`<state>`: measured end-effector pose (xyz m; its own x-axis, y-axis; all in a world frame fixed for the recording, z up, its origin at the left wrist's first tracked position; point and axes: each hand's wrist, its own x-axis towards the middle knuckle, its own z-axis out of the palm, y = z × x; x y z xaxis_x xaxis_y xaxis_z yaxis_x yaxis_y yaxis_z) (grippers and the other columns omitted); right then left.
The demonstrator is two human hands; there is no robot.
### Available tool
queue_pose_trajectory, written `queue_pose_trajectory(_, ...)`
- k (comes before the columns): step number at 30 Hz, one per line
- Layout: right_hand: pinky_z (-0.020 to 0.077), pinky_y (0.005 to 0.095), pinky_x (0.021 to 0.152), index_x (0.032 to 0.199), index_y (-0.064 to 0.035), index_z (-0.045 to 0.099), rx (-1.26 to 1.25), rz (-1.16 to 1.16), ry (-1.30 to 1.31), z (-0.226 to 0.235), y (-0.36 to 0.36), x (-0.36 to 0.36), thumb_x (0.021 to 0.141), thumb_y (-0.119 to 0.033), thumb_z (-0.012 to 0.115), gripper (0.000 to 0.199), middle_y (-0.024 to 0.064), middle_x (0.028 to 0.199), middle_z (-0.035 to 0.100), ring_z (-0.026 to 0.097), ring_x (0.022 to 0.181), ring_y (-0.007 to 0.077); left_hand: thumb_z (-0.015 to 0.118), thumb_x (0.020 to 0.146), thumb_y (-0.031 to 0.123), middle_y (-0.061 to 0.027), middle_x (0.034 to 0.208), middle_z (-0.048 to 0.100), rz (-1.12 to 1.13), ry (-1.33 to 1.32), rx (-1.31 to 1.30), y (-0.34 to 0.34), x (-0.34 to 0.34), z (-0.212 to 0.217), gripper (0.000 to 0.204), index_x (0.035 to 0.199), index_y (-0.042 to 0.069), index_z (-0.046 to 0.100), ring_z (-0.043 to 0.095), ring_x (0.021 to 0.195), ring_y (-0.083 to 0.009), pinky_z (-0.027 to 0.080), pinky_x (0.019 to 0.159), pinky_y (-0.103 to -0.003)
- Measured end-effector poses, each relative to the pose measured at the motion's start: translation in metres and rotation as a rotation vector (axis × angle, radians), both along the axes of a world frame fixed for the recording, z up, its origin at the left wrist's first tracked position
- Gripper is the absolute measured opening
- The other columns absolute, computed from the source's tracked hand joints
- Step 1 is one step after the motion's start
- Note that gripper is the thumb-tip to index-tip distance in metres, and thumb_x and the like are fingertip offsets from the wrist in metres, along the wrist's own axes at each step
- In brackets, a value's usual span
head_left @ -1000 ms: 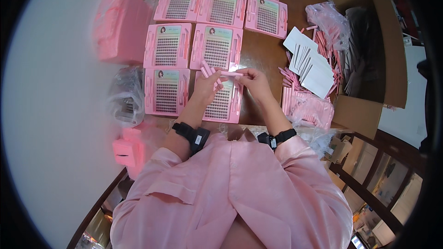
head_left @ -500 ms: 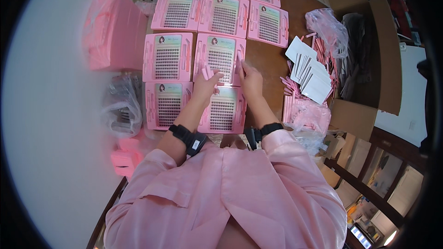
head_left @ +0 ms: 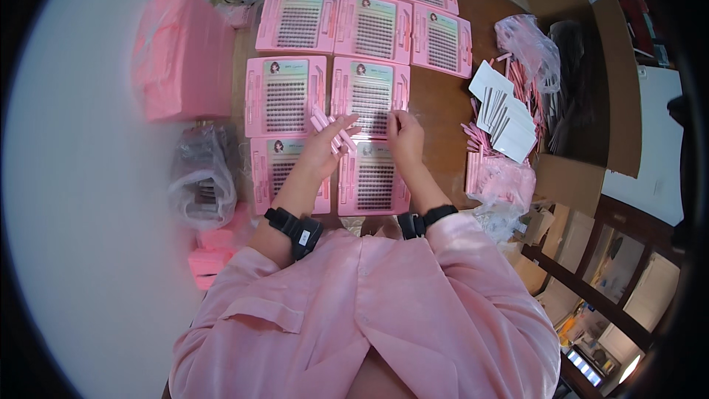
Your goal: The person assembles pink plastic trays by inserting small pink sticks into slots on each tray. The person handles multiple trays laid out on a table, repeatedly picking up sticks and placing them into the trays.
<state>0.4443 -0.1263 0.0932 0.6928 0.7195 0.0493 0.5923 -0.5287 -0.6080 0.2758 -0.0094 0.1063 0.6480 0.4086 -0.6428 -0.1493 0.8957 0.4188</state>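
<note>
Several slim pink tubes point(head_left: 334, 133) lie bundled in my left hand point(head_left: 322, 154), its fingers closed round them. That hand hovers over the near part of a pink lash tray point(head_left: 337, 77) with rows of dark lash clusters on a pale card point(head_left: 371, 96). At this tray's right edge, beside its narrow slot, my right hand point(head_left: 406, 142) has its fingertips pressed together. What they pinch, if anything, is hidden. Another pink tray point(head_left: 251, 96) lies to the left. Two nearer trays, including the right one point(head_left: 405, 192), are partly covered by my forearms.
More filled trays point(head_left: 331, 24) lie in rows farther off on the brown table point(head_left: 439, 114). White cards point(head_left: 509, 122), loose pink tubes and plastic bags point(head_left: 528, 44) are heaped at right, beside an open cardboard box point(head_left: 624, 89). Pink stacked packs point(head_left: 181, 59) stand at left.
My right hand has moved down along the tray's right edge; the pink tube seen at its fingertips no longer shows there. My left hand still holds its tubes. The whole view has shifted slightly.
</note>
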Motion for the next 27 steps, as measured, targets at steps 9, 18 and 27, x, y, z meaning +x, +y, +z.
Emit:
queue_pose_trajectory(9, 0.0520, 0.0226, 0.067, 0.106, 0.0025, 0.069, 0.159, 0.078, 1.394, 0.020, 0.045, -0.085, 0.097, -0.015, 0.064, 0.020, 0.0045, 0.090, 0.071, 0.063, 0.072, 0.0084, 0.061, 0.098, 0.019, -0.0120, 0.128, 0.065, 0.037, -0.081, 0.036, 0.040, -0.035, -0.016, 0.027, 0.122, 0.007, 0.058, 0.064, 0.093, -0.0157, 0.054, 0.082, -0.034)
queue_pose_trajectory(18, 0.0501, 0.0221, 0.066, 0.107, 0.0020, 0.071, 0.048, 0.134, 0.792, 0.014, 0.075, -0.072, 0.088, -0.003, 0.071, 0.020, 0.0017, 0.084, 0.068, 0.060, 0.073, 0.0070, 0.064, 0.096, 0.017, -0.0013, 0.098, 0.069, -0.050, 0.126, 0.225, 0.059, -0.064, -0.024, 0.025, 0.119, 0.009, 0.065, 0.056, 0.078, -0.0062, 0.041, 0.063, -0.022)
queue_pose_trajectory(27, 0.0540, 0.0284, 0.070, 0.131, -0.0051, 0.062, 0.121, 0.231, 0.709, 0.021, 0.082, -0.098, 0.091, -0.007, 0.067, 0.041, 0.0103, 0.093, 0.070, 0.065, 0.077, 0.0132, 0.059, 0.095, 0.011, -0.0062, 0.104, 0.069, -0.037, -0.028, 0.299, 0.091, -0.042, -0.025, 0.042, 0.135, 0.000, 0.053, 0.056, 0.073, -0.0080, 0.043, 0.057, -0.022)
